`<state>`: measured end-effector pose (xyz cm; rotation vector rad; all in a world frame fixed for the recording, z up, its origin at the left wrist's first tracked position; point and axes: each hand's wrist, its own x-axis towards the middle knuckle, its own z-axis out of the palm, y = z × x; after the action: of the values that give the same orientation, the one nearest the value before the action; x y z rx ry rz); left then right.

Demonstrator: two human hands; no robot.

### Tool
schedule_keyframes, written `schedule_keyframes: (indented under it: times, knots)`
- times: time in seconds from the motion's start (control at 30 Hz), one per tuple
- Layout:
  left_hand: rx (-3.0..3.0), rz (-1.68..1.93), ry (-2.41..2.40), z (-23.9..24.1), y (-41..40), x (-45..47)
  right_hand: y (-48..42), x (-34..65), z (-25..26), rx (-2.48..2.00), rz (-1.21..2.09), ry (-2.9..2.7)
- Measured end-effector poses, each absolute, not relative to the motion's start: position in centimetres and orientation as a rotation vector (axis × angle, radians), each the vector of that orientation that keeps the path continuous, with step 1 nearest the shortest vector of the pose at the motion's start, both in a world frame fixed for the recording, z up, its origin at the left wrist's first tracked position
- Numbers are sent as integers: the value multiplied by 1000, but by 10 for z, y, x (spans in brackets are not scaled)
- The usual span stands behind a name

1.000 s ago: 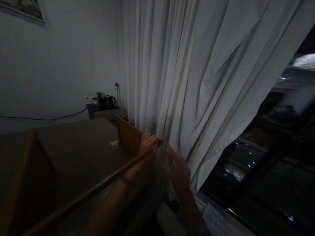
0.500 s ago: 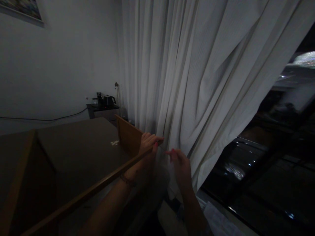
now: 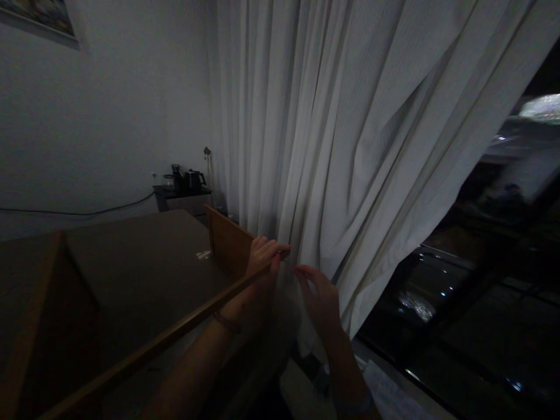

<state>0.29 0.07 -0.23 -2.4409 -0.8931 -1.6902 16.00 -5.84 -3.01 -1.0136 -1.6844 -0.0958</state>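
A brown wooden furniture frame point(image 3: 188, 324) of upright panels and a long rail stands on a dark flat surface. My left hand point(image 3: 262, 254) is wrapped round its far right corner, where the rail meets the end panel point(image 3: 230, 240). A thin rod point(image 3: 289, 265), perhaps a hex key, reaches from that corner towards my right hand point(image 3: 322, 297). My right thumb and fingertips pinch the rod's outer end, just right of the corner. Dim light hides the rod's exact shape and where it meets the wood.
Long pale curtains point(image 3: 315, 146) hang close behind and right of my hands. Small white pieces point(image 3: 203, 255) lie on the dark surface point(image 3: 149, 245) by the end panel. A black kettle point(image 3: 192, 179) stands on a low cabinet point(image 3: 188, 202) at the back. Dark glass point(image 3: 437, 326) is at right.
My right hand has turned at the rod: its raised fingertips have swung over and now point left towards the corner. My left hand and the frame have stayed put.
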Motion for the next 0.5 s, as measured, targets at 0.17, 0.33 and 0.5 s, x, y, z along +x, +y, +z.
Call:
schedule_keyframes:
  times: [0.17,0.33,0.5]
  knots:
    - [-2434,-1724,-868,-6,5,3,-58,164,-21,-1028,-306,-1708]
    - [-2406,-1752,-843,-8,6,4,-61,167,-20,-1111,-414,-1729]
    - [-2443,-1707,-905,-3,1,3,-65,164,-25,-1202,-735,-1710]
